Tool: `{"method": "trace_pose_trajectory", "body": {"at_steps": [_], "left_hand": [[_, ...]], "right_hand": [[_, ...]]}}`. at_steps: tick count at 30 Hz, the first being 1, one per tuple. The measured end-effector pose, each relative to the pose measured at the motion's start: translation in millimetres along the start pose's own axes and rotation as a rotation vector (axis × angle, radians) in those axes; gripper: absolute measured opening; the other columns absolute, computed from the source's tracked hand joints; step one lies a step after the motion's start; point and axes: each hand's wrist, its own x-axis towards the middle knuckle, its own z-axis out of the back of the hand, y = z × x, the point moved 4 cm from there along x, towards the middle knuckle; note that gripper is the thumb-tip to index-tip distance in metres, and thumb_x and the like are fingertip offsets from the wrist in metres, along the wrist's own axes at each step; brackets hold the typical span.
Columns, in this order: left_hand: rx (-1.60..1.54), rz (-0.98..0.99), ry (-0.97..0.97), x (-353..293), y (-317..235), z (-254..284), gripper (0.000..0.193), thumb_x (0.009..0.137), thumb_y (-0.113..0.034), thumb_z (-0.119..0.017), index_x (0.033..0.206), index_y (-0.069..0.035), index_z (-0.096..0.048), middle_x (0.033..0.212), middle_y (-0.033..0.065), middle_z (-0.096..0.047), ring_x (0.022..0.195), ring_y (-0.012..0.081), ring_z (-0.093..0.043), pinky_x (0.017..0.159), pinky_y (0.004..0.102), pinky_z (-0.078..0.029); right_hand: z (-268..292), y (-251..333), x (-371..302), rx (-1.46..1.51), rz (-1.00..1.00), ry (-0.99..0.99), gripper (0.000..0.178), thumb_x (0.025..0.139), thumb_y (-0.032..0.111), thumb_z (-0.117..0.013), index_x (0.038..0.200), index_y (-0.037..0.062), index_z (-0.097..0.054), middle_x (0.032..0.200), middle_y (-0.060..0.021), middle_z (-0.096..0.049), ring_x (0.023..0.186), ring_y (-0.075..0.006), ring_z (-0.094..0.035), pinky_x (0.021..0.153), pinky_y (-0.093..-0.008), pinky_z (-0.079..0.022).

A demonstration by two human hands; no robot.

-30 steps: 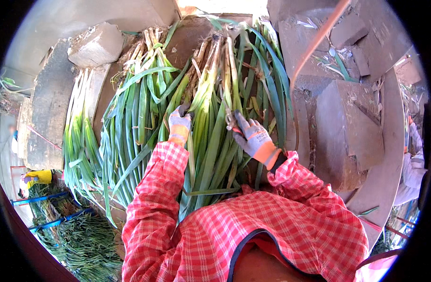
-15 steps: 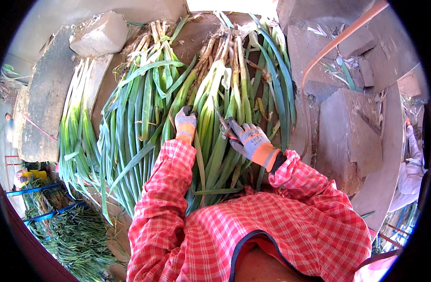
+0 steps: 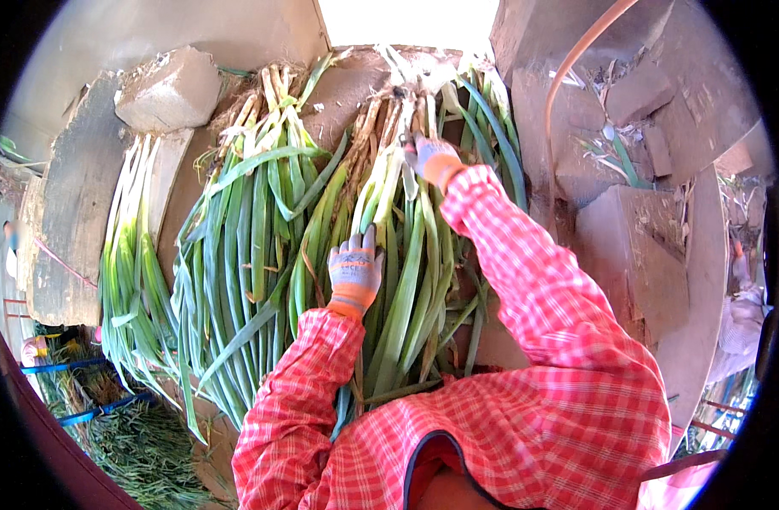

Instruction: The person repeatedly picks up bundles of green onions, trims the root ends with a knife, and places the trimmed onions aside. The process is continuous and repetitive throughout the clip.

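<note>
Large green onions with long green leaves and pale stems [image 3: 381, 189] lie side by side before me, their roots at the far end. My left hand [image 3: 355, 268], in a grey and orange glove, rests open on the leaves of the middle bunch, fingers stretched forward. Farther up, my right hand [image 3: 434, 157], gloved alike, is closed at the stems near the roots. A small dark metal tool [image 3: 409, 146] shows at its fingers; its shape is mostly hidden. To the left are a thick bunch of green onions [image 3: 258, 212] and a slimmer bunch [image 3: 134, 238].
A stone block [image 3: 170, 89] sits on a weathered board [image 3: 71, 204] at the left. On the right stand more blocks [image 3: 632, 246], with a reddish-brown hose [image 3: 560, 85] curving past them. Greens strapped with blue bands [image 3: 134, 450] are piled at the lower left.
My right hand has moved forward and left from the leaves to the stems near the roots. My left hand has drawn back, let go of the stems and flattened out.
</note>
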Motion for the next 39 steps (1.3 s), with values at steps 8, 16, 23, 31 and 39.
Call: {"method": "trace_pose_trajectory", "body": {"at_steps": [8,16,23,31,39], "left_hand": [[-0.616,0.171,0.223,45.2,51.1,-18.7,0.052,0.068,-0.023,-0.079,0.11,-0.004,-0.057,0.102,0.015,-0.066,0.097,0.0259,-0.062,0.087,0.0345,-0.047],[-1.165,0.358,0.575,47.8,45.4,73.7,0.058,0.074,-0.019,-0.072,0.12,0.012,-0.052,0.104,0.0156,-0.064,0.092,0.0204,-0.061,0.082,0.029,-0.047],[-0.429,-0.225,0.207,13.5,171.6,121.6,0.036,0.074,-0.023,-0.067,0.106,-0.006,-0.067,0.104,0.0193,-0.065,0.093,0.0271,-0.063,0.081,0.0332,-0.049],[-0.217,-0.231,0.147,-13.5,-77.2,72.5,0.067,0.078,-0.037,-0.067,0.133,-0.007,-0.043,0.128,0.0211,-0.051,0.117,0.0376,-0.049,0.098,0.0435,-0.04],[-0.948,0.152,0.385,15.1,-16.8,9.4,0.063,0.068,-0.016,-0.073,0.124,0.003,-0.052,0.108,0.018,-0.064,0.092,0.0258,-0.063,0.084,0.0325,-0.049]], "right_hand": [[11.0,10.0,-22.2,0.147,-0.07,0.055,0.047,0.087,0.038,-0.051,0.118,0.0013,-0.05,0.09,-0.0254,-0.063,0.088,-0.0389,-0.062,0.079,-0.046,-0.048],[55.2,70.3,-232.1,0.17,0.094,0.146,0.068,0.083,0.03,-0.058,0.139,0.0005,-0.031,0.093,-0.0238,-0.059,0.089,-0.0397,-0.058,0.081,-0.0445,-0.046],[81.3,45.1,-252.9,0.222,0.076,0.157,0.066,0.082,0.028,-0.059,0.137,0.0015,-0.035,0.098,-0.0242,-0.06,0.089,-0.0399,-0.058,0.082,-0.0451,-0.045],[73.1,-13.7,-283.7,0.144,-0.029,0.001,0.065,0.081,0.026,-0.063,0.137,0.002,-0.037,0.096,-0.023,-0.059,0.09,-0.04,-0.056,0.082,-0.0458,-0.044],[89.2,3.7,-298.8,0.264,-0.016,0.02,0.068,0.08,0.027,-0.064,0.137,0.0023,-0.037,0.096,-0.0226,-0.059,0.091,-0.0396,-0.056,0.081,-0.0468,-0.044]]}}
